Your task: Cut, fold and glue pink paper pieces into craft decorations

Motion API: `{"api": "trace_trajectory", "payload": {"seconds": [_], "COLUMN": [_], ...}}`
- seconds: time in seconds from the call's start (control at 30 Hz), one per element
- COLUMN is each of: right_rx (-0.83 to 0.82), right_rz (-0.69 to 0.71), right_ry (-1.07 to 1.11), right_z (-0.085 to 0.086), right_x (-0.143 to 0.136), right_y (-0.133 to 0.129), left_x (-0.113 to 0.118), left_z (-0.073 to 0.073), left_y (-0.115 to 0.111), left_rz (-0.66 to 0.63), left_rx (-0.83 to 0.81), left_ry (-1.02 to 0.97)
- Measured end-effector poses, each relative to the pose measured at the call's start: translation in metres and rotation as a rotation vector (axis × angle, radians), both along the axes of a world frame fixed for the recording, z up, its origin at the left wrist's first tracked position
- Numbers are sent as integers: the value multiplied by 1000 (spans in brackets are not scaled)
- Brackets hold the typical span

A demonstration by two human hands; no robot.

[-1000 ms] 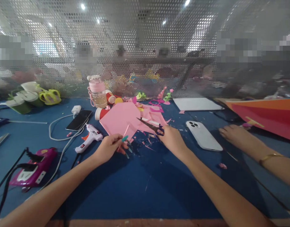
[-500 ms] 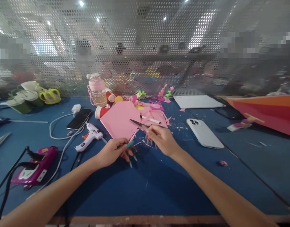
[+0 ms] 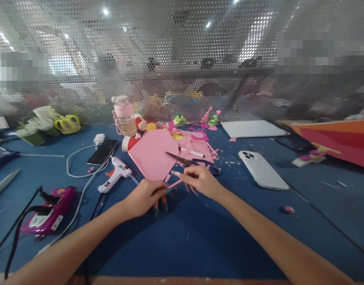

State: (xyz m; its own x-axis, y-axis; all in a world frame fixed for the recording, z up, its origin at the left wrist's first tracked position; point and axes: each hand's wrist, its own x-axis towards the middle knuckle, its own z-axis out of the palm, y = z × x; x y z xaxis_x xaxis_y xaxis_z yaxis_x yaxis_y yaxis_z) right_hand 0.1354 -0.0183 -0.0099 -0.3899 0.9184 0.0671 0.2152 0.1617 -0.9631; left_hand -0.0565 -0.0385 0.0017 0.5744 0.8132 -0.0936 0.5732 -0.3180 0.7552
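Observation:
Between my two hands stretches a narrow strip of pink paper (image 3: 174, 184). My left hand (image 3: 149, 192) pinches its left end, fingers bent beneath. At the other end, thumb and fingers of my right hand (image 3: 201, 180) are closed on the strip. Just beyond my right hand lies a pair of scissors (image 3: 186, 161) with dark blades and blue handles, its blades resting over a large pink paper sheet (image 3: 154, 152). A white marker (image 3: 194, 152) lies on the pink scraps behind the scissors.
A glue gun (image 3: 116, 173), black phone (image 3: 103, 151) and purple power strip (image 3: 51, 209) with cords are on the left. A pink-lidded bottle (image 3: 124, 116) stands behind the paper, before a perforated metal screen (image 3: 182, 47). On the right lies a white phone (image 3: 262, 170).
The scissors have left my right hand and now lie on the paper. My right hand has closed on the strip's free end, and the strip is held between both hands.

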Motion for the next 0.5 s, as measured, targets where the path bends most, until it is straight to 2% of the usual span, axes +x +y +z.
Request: {"api": "trace_trajectory", "payload": {"seconds": [0.03,0.1,0.13,0.2,0.27,0.3,0.33,0.4,0.5], "right_rx": [3,20,37,82,112,116,116,123,182], "right_rz": [0,-39,-80,-181,-262,-281,-288,-294,-320], "right_ry": [4,18,28,52,71,75,75,66,29], "right_z": [1,3,4,5,5,4,3,1,-1], "right_x": [1,2,3,6,10,11,11,10,8], "right_y": [0,1,1,3,6,8,9,10,6], "left_x": [-1,-3,-4,-6,-9,-10,-11,-13,-15], "left_z": [0,-3,-4,-8,-13,-15,-17,-20,-21], "left_y": [0,1,1,4,8,11,14,19,22], "left_rz": [9,80,167,442,705,763,752,627,466], "left_rx": [55,267,409,654,719,686,630,523,544], "left_ry": [16,19,7,-12,-5,2,0,-28,-49]}}
